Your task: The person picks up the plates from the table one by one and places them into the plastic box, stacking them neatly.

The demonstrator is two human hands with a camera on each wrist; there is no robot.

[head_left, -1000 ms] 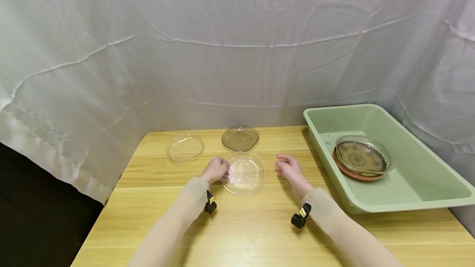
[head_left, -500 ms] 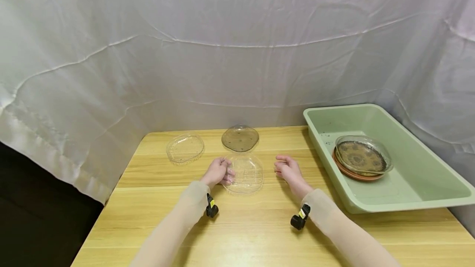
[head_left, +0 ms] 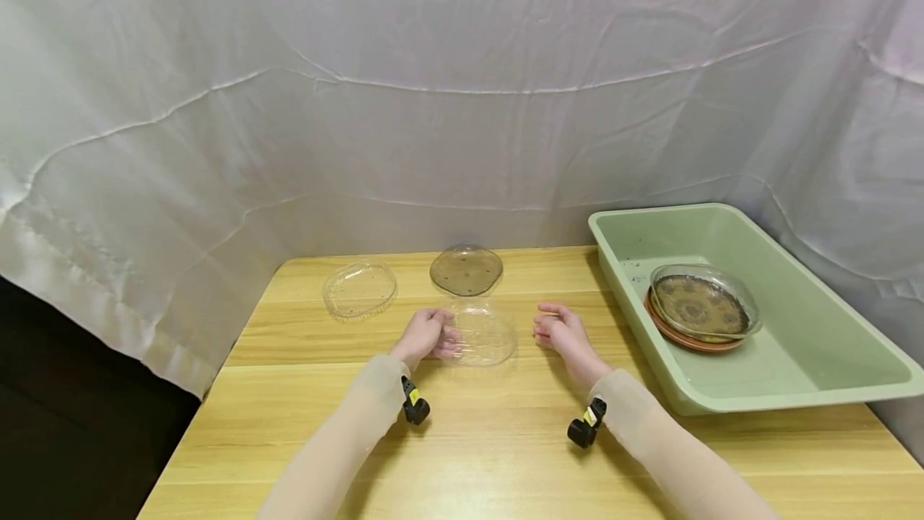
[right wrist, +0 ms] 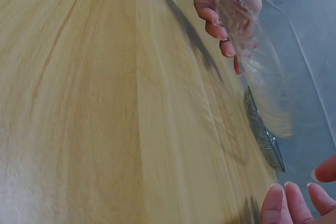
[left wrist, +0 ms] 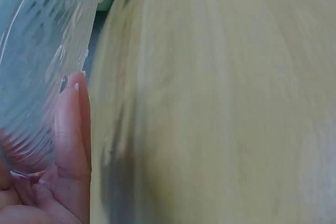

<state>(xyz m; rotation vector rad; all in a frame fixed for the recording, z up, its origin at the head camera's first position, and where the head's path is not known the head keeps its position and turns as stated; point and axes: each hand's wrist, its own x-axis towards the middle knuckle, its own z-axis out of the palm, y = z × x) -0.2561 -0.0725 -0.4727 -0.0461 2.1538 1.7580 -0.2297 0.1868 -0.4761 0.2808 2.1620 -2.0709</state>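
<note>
My left hand (head_left: 421, 338) grips a clear plastic saucer (head_left: 487, 337) by its left edge. In the right wrist view, the clear saucer (right wrist: 268, 90) is tilted and held above the table, apart from the wood. The left wrist view shows ridges on its surface and the left hand's fingers (left wrist: 71, 129) against its underside. My right hand (head_left: 565, 334) hovers to the right of the saucer, fingers slightly bent, with nothing in them. Beyond the held saucer lies a smoky grey saucer (head_left: 467, 270). Another clear saucer (head_left: 360, 290) lies at the back left.
A large green tub (head_left: 787, 379) stands on the right of the wooden table (head_left: 462, 456). Inside it, a clear saucer (head_left: 751, 307) with dark dirt sits on a terracotta-coloured saucer (head_left: 693, 341). A grey curtain (head_left: 462, 159) hangs behind the table.
The held saucer has tipped, so its outline looks flatter from the head view. My left hand has shifted slightly to the right. The right hand has barely moved.
</note>
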